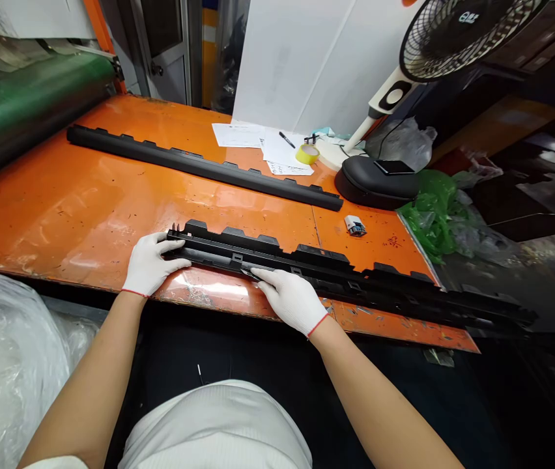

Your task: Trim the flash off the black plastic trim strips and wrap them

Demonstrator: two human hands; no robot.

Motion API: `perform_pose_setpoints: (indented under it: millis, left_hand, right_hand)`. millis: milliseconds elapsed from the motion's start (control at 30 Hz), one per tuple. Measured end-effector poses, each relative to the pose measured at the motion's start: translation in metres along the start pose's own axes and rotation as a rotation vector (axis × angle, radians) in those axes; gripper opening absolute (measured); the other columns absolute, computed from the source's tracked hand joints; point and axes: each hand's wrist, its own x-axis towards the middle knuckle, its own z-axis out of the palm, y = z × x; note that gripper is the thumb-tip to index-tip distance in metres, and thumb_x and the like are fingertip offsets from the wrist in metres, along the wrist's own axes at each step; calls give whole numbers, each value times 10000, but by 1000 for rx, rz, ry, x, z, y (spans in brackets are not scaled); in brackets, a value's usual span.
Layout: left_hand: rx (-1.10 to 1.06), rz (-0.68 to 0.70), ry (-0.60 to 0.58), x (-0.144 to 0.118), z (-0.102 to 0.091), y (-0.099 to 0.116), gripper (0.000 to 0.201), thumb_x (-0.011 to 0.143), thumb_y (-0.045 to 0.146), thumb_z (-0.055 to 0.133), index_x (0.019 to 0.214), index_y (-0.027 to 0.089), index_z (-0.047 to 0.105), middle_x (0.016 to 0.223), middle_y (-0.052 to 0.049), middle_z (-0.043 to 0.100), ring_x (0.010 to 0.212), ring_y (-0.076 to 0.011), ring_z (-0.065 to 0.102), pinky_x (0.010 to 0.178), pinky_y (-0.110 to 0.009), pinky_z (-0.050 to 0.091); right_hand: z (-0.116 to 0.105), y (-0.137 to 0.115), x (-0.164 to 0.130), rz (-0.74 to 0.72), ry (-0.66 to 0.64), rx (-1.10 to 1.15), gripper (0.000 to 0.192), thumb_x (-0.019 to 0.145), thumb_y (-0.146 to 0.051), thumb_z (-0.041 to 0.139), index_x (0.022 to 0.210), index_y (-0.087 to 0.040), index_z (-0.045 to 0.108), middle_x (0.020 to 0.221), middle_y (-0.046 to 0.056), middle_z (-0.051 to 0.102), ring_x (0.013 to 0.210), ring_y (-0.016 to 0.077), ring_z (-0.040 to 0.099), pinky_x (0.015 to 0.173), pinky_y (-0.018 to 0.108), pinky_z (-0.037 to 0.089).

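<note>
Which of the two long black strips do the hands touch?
The near strip, at the table's front edge: left hand at its end, right hand further along. The far strip lies untouched.

I have one view only, from my head camera, looking forward and down across the orange table point(86, 202) at close range. My forearms enter from the near edge; the far right looks dim, probably floor clutter.

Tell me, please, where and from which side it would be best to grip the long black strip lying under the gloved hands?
Probably by its near long edge, from the table's front. The black strip lies flat along the orange table, tabs pointing away. The left hand rests on its left end, the right hand mid-length. Its right end overhangs the table, so two spread grips suit it.
</note>
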Motion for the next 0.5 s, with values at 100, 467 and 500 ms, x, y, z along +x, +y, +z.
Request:
perform_pose_setpoints:
  millis: [100,467,500]
  left_hand:
    - [12,-7,-3,0,1,-2,525,764,661,894,1139,294,894,1322,-82,780,1194,-350,734,1108,-504,583]
    - [10,8,-2,1,2,-3,509,765,628,910,1146,289,891,1295,-74,782,1178,-353,737,1096,-501,591]
    - [9,6,-1,1,2,-2,509,766,629,910,1146,291,890,1299,-72,782,1181,-352,736,1099,-500,591]
  right_hand:
    - [1,3,0,-7,8,30,468,1116,-235,541,1554,-300,692,1502,48,735,1368,288,701,1189,427,549]
    - [1,8,2,-34,12,82,483,1108,-208,527,1556,-284,689,1521,33,724,1390,268,687,1207,394,527]
    - [1,8,2,-30,11,70,483,1108,-207,528,1556,-286,690,1518,36,726,1384,272,689,1199,396,531]
